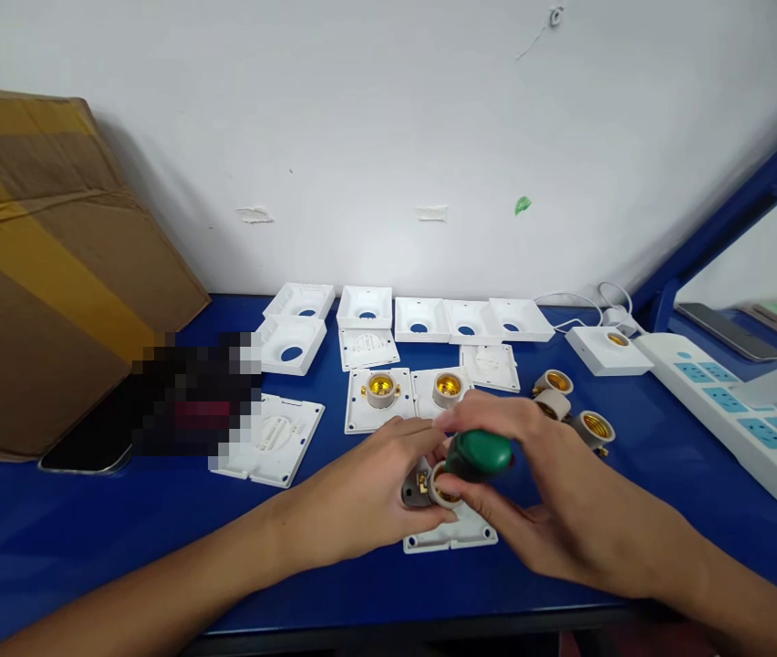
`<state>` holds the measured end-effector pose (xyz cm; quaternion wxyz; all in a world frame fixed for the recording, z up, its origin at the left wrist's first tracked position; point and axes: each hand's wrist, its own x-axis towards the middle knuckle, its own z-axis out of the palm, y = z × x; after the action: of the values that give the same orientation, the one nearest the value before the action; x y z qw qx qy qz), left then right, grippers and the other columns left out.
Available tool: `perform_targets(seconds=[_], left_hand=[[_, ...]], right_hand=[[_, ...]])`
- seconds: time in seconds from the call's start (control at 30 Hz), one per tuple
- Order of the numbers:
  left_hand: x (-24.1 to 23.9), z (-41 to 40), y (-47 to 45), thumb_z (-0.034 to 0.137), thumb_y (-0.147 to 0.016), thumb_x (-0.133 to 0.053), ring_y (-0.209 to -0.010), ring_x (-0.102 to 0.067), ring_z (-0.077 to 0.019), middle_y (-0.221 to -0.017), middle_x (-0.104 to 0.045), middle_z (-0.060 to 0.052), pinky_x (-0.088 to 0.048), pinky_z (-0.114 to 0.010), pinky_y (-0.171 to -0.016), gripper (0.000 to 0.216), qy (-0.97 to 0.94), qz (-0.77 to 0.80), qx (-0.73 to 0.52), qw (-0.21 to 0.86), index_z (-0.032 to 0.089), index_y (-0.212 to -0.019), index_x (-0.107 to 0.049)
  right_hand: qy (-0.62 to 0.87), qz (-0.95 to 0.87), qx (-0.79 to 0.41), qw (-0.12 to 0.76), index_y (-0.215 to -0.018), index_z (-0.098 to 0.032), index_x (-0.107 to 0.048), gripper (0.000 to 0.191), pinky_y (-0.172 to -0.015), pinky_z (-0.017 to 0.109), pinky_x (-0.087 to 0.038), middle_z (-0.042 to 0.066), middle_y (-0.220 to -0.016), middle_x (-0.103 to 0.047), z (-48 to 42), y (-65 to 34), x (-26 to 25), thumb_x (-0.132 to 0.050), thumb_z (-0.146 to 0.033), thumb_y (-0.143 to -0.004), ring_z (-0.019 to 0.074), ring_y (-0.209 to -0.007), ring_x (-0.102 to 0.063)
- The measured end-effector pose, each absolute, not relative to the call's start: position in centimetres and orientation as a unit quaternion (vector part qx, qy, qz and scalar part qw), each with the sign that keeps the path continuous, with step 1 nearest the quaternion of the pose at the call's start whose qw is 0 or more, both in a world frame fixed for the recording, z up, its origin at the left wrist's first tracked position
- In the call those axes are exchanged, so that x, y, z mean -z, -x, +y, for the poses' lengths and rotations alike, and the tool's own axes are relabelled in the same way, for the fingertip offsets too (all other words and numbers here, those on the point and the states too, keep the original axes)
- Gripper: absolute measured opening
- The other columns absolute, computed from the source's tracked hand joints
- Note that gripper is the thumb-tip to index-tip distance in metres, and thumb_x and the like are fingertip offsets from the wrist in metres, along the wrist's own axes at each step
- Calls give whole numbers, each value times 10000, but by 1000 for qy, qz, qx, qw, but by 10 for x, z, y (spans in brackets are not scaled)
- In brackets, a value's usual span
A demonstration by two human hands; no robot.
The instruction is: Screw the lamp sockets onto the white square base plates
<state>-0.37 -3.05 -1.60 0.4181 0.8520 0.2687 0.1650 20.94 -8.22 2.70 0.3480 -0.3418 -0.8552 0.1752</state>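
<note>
My left hand (378, 484) is closed on a beige lamp socket (438, 484) that sits on a white square base plate (453, 537) near the table's front edge. My right hand (553, 497) grips a green-handled screwdriver (479, 454), which points down into the socket. Both hands meet over the plate. The screwdriver's tip is hidden inside the socket.
On the blue table (53, 538) lie white covers (367, 307) in a back row, plates with brass sockets (380, 391), loose sockets (590, 425) at right, a white power strip (737, 415), a cardboard box (39, 274) at left and a phone (88, 449).
</note>
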Motion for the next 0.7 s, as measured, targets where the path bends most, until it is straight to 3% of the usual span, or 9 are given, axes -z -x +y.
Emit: perform_targets(seconds=[0.13,0.3,0.43,0.57,0.7], left_hand=[[16,-32,5,257,-858,-841,-1183,-629,-292,-1157,-687,-64,-516,-416,-1014,306,-853,286,-154,408,213,-1100,-660],[14,-34,5,226,-836,-861,-1157,-630,-273,-1164,-682,-40,-507,-391,-1020,347,-849,286,-160,414,245,-1120,-663],[14,-37,2,252,-858,-834,-1185,-610,-277,-1218,-672,-51,-498,-398,-1037,331,-854,272,-150,418,254,-1135,-653],[10,-44,-4,184,-894,-748,-1189,-600,-261,-1198,-665,-53,-475,-390,-1069,284,-877,245,-147,387,243,-1148,-635],[6,-48,-8,139,-893,-703,-1141,-618,-249,-1157,-673,-47,-407,-421,-1140,282,-905,220,-145,333,236,-1142,-614]], right_hand=[[402,-799,-212,395,-1420,-338,-447,546,-674,293,-587,14,-1066,-628,-75,-217,-20,-731,-274,-958,162,-778,-643],[420,-717,-221,510,-1406,-377,-447,576,-573,327,-551,8,-976,-570,-57,-230,-30,-760,-303,-929,185,-731,-607],[447,-644,-178,595,-1379,-380,-429,504,-630,397,-564,-2,-851,-523,-35,-244,-39,-705,-337,-958,224,-717,-572],[458,-625,-167,610,-1403,-323,-362,513,-723,424,-596,-5,-841,-544,-14,-256,-28,-650,-356,-980,228,-760,-619],[466,-614,-151,619,-1400,-296,-356,519,-693,413,-580,-7,-858,-536,-3,-258,-15,-640,-369,-973,214,-734,-613]])
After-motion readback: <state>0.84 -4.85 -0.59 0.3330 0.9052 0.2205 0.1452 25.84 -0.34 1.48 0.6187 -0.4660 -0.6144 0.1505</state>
